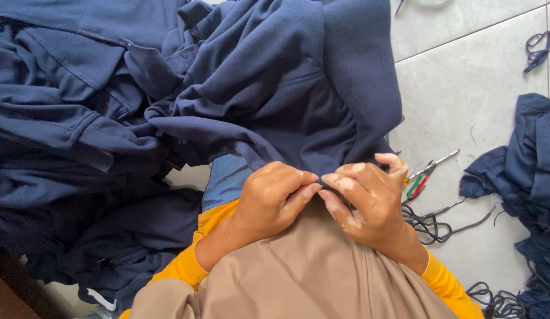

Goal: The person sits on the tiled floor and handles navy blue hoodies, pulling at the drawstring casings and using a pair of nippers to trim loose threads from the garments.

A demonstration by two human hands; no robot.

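Both hands (pixel 322 201) pinch rumpled navy garment (pixel 287 88), apparently at its hem.

A pale grey tiled floor (pixel 464 88) with thin dark grout lines is carrying everything. A small pair of thread snips with red and green handles (pixel 425 174) is lying on it, just beside a tangle of dark cords (pixel 434 224). A heap of navy blue fabric garments (pixel 62 118) is spreading across its left part, and a smaller navy pile (pixel 529 165) is sitting at the right edge. A dark loop of cord (pixel 538 50) is resting near the top right corner.
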